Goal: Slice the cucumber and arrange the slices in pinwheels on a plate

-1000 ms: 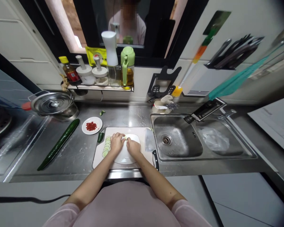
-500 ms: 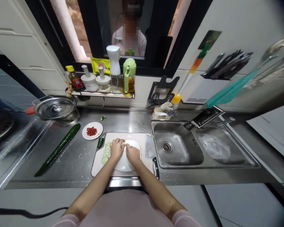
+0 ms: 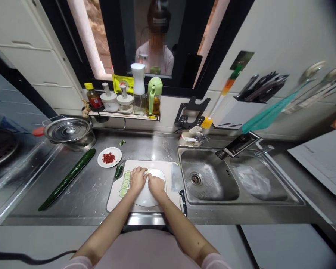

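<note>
Both hands are over a white plate that sits on a white cutting board. My left hand and my right hand have their fingers curled and pinched together around pale green cucumber slices at the plate's far edge. A row of cucumber slices lies on the board just left of my left hand. A cleaver with a black handle rests on the board's right side.
A whole cucumber lies on the steel counter at left, beside a small plate of chopped red chilli and a green pepper piece. A lidded pot stands far left. The sink is to the right. Bottles line a wall shelf.
The camera has tilted, so the scene sits lower in the picture. Both hands stay together over the plate with little movement.
</note>
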Tool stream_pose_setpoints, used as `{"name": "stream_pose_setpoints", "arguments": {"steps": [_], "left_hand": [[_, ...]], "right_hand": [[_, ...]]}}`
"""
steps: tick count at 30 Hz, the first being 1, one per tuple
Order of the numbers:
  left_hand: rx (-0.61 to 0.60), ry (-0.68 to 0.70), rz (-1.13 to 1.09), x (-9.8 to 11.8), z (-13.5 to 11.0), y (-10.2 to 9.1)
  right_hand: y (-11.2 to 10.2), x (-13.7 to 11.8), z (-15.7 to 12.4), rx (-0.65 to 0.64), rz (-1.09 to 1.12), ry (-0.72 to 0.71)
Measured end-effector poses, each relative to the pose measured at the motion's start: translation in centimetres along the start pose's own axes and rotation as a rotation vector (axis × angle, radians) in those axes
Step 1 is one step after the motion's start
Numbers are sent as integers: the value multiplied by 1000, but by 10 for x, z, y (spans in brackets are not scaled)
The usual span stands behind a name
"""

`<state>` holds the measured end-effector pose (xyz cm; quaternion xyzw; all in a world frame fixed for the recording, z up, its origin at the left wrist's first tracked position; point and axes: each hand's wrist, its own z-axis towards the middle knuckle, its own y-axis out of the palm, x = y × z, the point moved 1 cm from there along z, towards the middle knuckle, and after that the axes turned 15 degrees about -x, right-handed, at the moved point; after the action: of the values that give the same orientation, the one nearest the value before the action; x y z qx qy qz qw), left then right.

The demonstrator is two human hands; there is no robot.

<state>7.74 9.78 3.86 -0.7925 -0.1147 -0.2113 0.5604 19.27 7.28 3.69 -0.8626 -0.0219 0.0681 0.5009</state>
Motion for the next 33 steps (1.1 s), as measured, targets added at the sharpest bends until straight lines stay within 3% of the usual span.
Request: {"name": "stream_pose_setpoints", "arguments": {"steps": [6,13,23,27,33], "left_hand": [[8,0,-9,4,-3,0],[164,-12,-95,0,-27,-1],[222,-310,-201,-61,-97,6],[171,-369,-181,-79,-110,7],[89,-407,-122,-88,-114,8]], "right_hand": [[-7,0,-3,-24,52,16],[-20,21,-18,45,294,50],[7,52,-61,181,567,-12],[9,53,-68,236,629,-36],[9,50,-72,269,686,-62]]}}
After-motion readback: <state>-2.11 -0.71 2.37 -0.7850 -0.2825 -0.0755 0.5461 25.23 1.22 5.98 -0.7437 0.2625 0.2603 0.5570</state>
